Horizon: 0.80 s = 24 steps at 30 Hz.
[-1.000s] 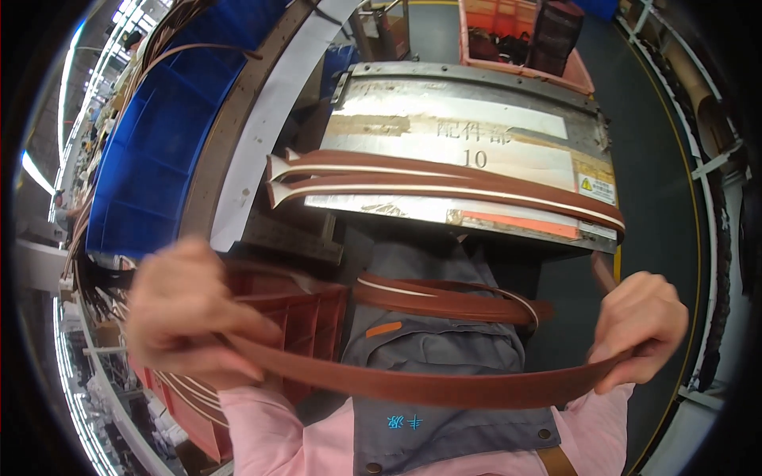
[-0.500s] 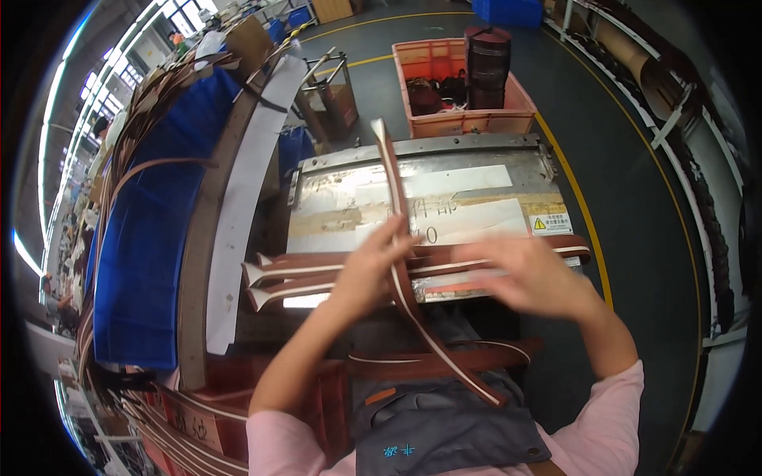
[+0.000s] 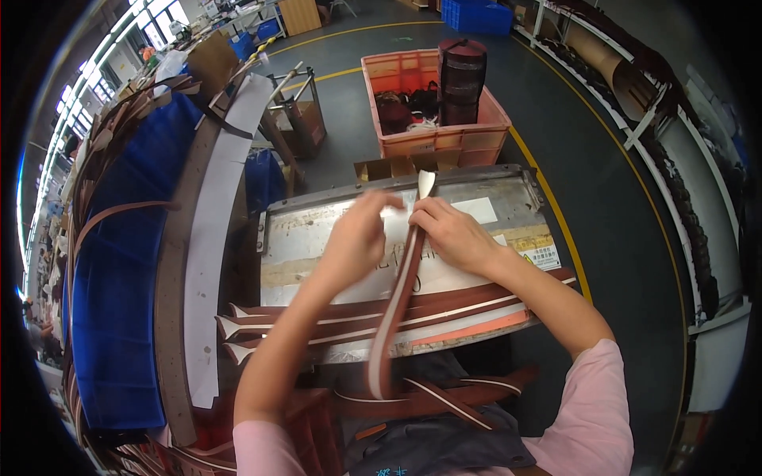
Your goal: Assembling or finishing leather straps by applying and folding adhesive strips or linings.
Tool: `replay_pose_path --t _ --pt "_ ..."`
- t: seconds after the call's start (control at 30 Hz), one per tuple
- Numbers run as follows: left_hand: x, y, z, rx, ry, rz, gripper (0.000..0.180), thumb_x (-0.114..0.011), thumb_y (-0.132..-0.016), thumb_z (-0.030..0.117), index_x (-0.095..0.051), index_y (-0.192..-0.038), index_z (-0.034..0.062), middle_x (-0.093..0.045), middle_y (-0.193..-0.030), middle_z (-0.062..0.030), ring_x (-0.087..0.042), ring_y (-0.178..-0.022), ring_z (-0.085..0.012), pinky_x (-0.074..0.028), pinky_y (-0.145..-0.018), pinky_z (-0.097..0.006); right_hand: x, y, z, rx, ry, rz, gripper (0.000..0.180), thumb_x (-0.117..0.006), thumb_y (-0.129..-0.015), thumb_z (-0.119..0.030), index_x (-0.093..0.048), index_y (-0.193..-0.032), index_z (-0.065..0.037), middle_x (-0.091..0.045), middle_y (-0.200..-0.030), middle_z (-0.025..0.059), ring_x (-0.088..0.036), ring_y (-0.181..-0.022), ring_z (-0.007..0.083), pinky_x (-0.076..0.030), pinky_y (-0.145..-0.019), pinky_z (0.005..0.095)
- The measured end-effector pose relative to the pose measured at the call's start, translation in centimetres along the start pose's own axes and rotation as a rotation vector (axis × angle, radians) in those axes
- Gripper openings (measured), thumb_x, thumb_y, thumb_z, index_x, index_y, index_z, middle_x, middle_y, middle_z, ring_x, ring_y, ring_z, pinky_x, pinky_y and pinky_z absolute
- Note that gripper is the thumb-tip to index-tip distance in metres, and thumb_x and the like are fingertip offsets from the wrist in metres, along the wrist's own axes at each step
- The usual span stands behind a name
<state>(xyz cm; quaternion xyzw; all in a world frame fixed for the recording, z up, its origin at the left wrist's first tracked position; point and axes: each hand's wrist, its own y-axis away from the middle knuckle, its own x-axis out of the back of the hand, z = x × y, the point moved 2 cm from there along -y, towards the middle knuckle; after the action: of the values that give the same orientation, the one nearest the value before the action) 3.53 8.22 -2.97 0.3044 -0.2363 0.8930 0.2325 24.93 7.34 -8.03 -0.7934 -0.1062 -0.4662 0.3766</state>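
Note:
My right hand (image 3: 456, 234) pinches a brown strap (image 3: 406, 274) with a pale centre stripe, just below its flared white end. From there the strap runs down across the metal-topped table (image 3: 309, 238) and bends over its front edge. Close to the strap's upper part, on its left, is my left hand (image 3: 355, 238); its fingers are bent and smeared by motion, and whether they touch the strap is unclear. Several similar straps (image 3: 341, 324) lie crosswise on the table, flared ends to the left. More strap (image 3: 452, 401) rests across my apron.
Behind the table stands an orange crate (image 3: 444, 143) holding a dark red roll (image 3: 462, 83). At left is a blue bin (image 3: 127, 270) with straps draped over it, beside a white-covered board (image 3: 218, 238). A rack (image 3: 635, 95) lines the right side.
My right hand has moved up and left onto the strap near its white end. My left hand has moved up, off the strap's middle. The strap's lower end has swung left off my lap.

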Motion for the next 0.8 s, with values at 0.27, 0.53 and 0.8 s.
replay_pose_path --t 0.27,0.53,0.8 --pt "-3.4 -4.9 -5.3 -0.200 -0.244 -0.024 0.043 -0.060 -0.087 -0.010 -0.064 -0.128 0.0043 -0.071 -0.122 -0.0138 -0.062 -0.113 -0.0389 -0.051 -0.099 -0.047 0.8 -0.8 0.8 0.004 -0.138 -0.119 0.021 -0.068 -0.090 0.001 -0.062 -0.110 -0.003 -0.065 -0.110 0.0127 -0.064 -0.107 0.0364 -0.056 -0.091 0.0466" --pt "-2.8 -4.4 -6.5 -0.025 -0.077 -0.109 0.036 -0.057 -0.088 -0.014 -0.055 -0.121 0.0002 -0.070 -0.114 -0.0217 -0.068 -0.104 -0.0381 -0.054 -0.091 -0.047 -0.5 -2.9 2.9 -0.053 -0.033 -0.015 0.035 -0.060 -0.085 0.010 -0.053 -0.118 0.000 -0.061 -0.115 0.0173 -0.064 -0.109 0.0414 -0.055 -0.094 0.0511" --pt "-1.7 -1.8 -4.2 -0.004 -0.178 -0.195 0.040 -0.067 -0.089 -0.005 -0.066 -0.128 0.0049 -0.070 -0.123 -0.0135 -0.069 -0.103 -0.0312 -0.059 -0.093 -0.042 0.3 -2.5 3.2 -0.100 -0.187 -0.208 0.030 -0.058 -0.086 0.011 -0.059 -0.113 -0.003 -0.059 -0.116 0.0156 -0.065 -0.108 0.0419 -0.055 -0.093 0.0520"
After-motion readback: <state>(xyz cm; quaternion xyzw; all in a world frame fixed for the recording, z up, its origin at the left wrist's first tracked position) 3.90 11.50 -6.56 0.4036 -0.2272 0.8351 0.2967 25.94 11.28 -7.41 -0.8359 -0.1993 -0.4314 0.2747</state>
